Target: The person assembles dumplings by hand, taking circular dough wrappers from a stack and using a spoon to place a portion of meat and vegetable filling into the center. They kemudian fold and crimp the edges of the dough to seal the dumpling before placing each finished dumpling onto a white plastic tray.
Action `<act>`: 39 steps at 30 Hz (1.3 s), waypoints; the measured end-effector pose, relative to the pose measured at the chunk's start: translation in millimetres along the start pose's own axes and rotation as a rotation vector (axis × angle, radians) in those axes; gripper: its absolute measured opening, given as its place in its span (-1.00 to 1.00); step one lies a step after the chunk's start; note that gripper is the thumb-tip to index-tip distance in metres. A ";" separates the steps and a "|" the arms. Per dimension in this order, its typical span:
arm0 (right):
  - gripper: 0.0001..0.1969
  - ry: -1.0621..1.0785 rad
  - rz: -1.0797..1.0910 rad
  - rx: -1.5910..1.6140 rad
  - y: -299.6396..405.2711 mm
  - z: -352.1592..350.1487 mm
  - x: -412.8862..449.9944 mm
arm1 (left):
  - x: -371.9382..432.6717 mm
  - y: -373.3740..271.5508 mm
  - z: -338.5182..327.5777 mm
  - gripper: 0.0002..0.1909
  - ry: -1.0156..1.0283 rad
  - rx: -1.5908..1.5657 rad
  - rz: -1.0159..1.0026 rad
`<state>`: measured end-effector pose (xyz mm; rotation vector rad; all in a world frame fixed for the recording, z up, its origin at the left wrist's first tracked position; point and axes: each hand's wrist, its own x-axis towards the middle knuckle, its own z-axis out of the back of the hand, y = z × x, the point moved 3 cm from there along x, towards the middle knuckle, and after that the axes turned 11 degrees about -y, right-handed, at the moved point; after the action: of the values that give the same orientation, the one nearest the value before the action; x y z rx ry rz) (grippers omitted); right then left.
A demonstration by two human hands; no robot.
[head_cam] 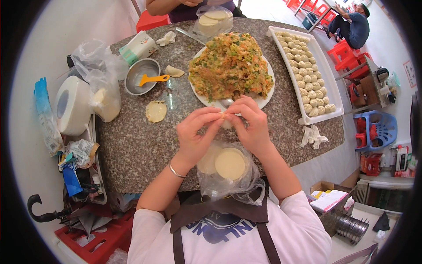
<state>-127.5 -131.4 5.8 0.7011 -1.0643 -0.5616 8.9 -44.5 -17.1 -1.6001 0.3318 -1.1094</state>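
My left hand (198,132) and my right hand (248,122) meet in the middle, fingertips pinching the edge of a filled dumpling (226,124), mostly hidden by the fingers. Just beyond them, a white plate (271,92) bears a tall heap of chopped vegetable filling (230,66). A metal spoon (226,102) rests at the heap's near edge. Below my hands lies a stack of round dough wrappers (230,163) in a clear plastic bag. On the right, a white tray (334,99) holds rows of pleated dumplings (308,77). A single round wrapper (156,111) lies on the left.
The speckled stone table (138,148) also bears a metal bowl (132,77) with an orange-handled brush (153,79), a folded dough piece (174,71), a tissue pack (138,48) and crumpled tissues (314,136). Across sits a person (161,6) near more bagged wrappers (211,19).
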 end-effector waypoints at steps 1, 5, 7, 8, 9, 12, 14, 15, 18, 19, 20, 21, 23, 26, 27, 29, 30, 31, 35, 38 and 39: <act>-0.91 0.000 0.002 0.001 -0.4 -1.1 -0.3 | -0.4 1.3 -0.3 -0.86 0.030 0.009 -0.009; -0.92 -0.053 -0.024 0.028 -2.6 -3.1 -4.1 | -1.6 0.7 -3.6 -0.87 0.040 0.011 0.027; -0.92 -0.070 -0.097 0.081 -3.0 -0.4 -2.8 | -0.9 2.4 -6.4 -0.88 -0.090 -0.307 0.299; -0.91 -0.003 -0.209 0.126 -2.7 2.4 0.3 | -0.4 4.3 -5.0 -0.88 -0.090 -0.308 0.298; -0.91 0.068 -0.322 0.173 -2.9 3.6 2.3 | -0.4 7.2 -2.4 -0.89 -0.052 -0.282 0.281; -0.90 0.147 -0.185 0.035 1.9 6.1 12.1 | 0.3 6.9 1.7 -0.89 -0.001 -0.230 0.225; -0.90 0.142 -0.145 0.022 2.4 4.9 10.1 | 0.5 3.8 1.6 -0.89 0.014 -0.205 0.187; -0.90 0.133 -0.103 0.009 3.8 4.7 9.2 | 1.0 2.0 0.9 -0.88 0.019 -0.188 0.187; -0.91 0.063 -0.079 -0.023 -1.3 1.4 2.6 | -0.5 0.6 -1.8 -0.86 0.003 -0.201 0.242; -0.91 0.062 -0.078 -0.020 0.6 0.8 1.8 | -1.0 1.7 -1.5 -0.85 -0.022 -0.230 0.296; -0.92 0.059 -0.081 -0.005 3.5 0.8 1.4 | -0.4 1.8 -1.1 -0.85 -0.022 -0.227 0.295; -0.93 0.056 -0.086 0.007 5.1 0.9 0.8 | -0.1 1.2 -1.0 -0.85 -0.018 -0.217 0.270; -0.93 0.037 -0.067 -0.002 3.4 -0.5 -0.1 | 0.3 2.0 -0.8 -0.85 -0.015 -0.206 0.247; -0.93 -0.014 -0.057 -0.013 -2.5 -0.3 -3.3 | 2.6 2.7 -3.4 -0.84 0.034 -0.102 0.109; -0.93 -0.042 -0.068 -0.009 -4.3 -0.2 -4.1 | 2.8 5.8 -4.0 -0.86 0.044 -0.126 0.193; -0.92 -0.007 -0.153 0.029 -3.0 1.4 -1.7 | 2.3 9.1 -3.8 -0.87 0.052 -0.151 0.278; -0.92 0.027 -0.242 0.067 -3.0 2.0 -1.4 | 0.9 10.0 -2.7 -0.88 0.062 -0.174 0.303; -0.92 0.030 -0.243 0.067 -2.3 3.5 1.2 | -0.3 11.0 -1.6 -0.88 0.072 -0.198 0.328; -0.91 0.153 -0.146 0.025 -1.0 0.4 8.1 | -0.4 10.2 1.9 -0.88 0.072 -0.151 0.226; -0.90 0.119 -0.148 0.021 -3.4 -0.4 3.7 | 1.1 4.5 -1.4 -0.89 0.054 -0.184 0.211; -0.90 0.081 -0.164 0.024 -4.7 -1.5 1.7 | 1.0 3.4 -1.8 -0.90 0.030 -0.210 0.268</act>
<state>-125.9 -135.4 2.9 0.8304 -0.9450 -0.6568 9.1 -47.5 -19.7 -1.6652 0.6806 -0.9159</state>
